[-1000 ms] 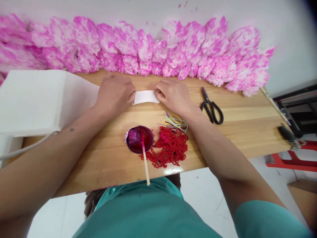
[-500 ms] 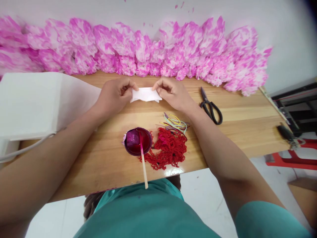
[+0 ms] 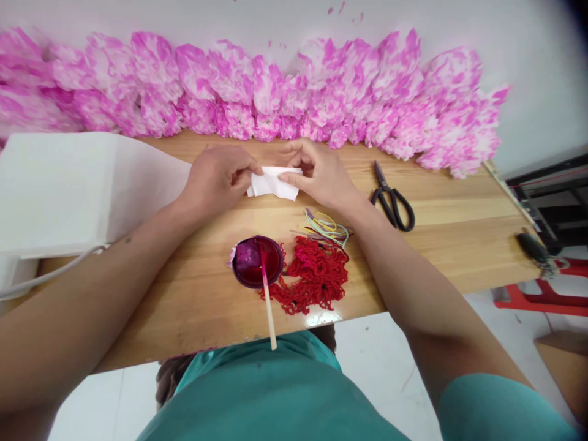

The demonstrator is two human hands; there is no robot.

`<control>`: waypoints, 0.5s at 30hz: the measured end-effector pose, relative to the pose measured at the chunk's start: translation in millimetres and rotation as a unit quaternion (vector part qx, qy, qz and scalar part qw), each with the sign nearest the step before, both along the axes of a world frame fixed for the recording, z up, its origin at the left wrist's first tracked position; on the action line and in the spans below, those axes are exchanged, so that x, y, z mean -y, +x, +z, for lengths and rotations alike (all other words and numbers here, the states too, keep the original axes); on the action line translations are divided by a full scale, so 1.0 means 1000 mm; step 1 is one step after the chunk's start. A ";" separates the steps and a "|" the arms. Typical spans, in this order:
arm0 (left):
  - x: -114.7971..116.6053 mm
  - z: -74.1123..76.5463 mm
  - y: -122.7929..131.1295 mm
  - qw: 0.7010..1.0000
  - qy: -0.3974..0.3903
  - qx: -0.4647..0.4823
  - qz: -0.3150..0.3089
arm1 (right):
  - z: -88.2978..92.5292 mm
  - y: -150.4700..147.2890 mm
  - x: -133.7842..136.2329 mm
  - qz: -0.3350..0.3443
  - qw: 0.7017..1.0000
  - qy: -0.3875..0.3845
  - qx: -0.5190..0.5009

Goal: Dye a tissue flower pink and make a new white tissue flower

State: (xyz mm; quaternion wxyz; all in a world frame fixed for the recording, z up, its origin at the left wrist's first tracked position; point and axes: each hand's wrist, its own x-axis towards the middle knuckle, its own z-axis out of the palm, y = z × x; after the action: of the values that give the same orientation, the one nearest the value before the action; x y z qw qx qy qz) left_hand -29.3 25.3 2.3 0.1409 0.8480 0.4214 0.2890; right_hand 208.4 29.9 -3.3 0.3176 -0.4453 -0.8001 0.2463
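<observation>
A small folded piece of white paper or thin cloth is stretched between my two hands, just above the wooden table. My left hand pinches its left end, fingers curled over the upper edge. At the other end my right hand grips it between thumb and fingers. Nearer to me stands a dark purple bowl of red liquid, with a purple block inside. A wooden stick, stained pink at its upper part, leans out over the bowl's rim. Tangled red yarn lies right of the bowl.
Black-handled scissors lie beyond my right forearm. Several coloured strings rest above the yarn. Pink and white ruffled bunches line the wall side. White sheets and a pale cable occupy the left. A red stool stands right.
My right hand has shifted its hold, the thumb now lying across the front of the white piece. The piece sits slightly lower and to the right, its lower edge turned differently.
</observation>
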 end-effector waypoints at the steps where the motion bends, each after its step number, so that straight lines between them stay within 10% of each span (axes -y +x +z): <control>1: 0.000 0.000 0.000 1.000 0.001 -0.009 -0.003 | 0.000 -0.001 0.001 0.004 1.000 0.005 0.018; 15: -0.003 -0.004 0.003 0.993 0.071 -0.087 -0.023 | 0.006 -0.008 0.008 0.034 0.993 0.044 0.104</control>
State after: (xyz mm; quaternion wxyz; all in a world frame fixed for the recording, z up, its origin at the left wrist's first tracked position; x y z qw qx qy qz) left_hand -26.5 28.1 -2.1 0.0498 0.8871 0.3914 0.2396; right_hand 199.9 21.5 2.7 0.2433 -0.4270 -0.8534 0.1736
